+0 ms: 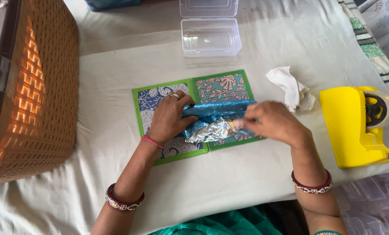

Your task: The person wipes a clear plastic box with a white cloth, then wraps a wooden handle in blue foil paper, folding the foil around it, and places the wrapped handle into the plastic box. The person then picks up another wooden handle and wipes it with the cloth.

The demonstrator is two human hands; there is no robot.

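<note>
A shiny blue and silver foil wrapper lies folded over two green-edged patterned mats on the white cloth. My left hand presses down on the wrapper's left end, with a ring on one finger. My right hand pinches the wrapper's right end; its fingers are blurred by motion. What is inside the foil is hidden. Both wrists carry bangles.
A brown woven basket stands at the left. An open clear plastic box sits at the back. A crumpled white cloth lies to the right, beside a yellow tape dispenser. Clear plastic boxes are stacked at the lower right.
</note>
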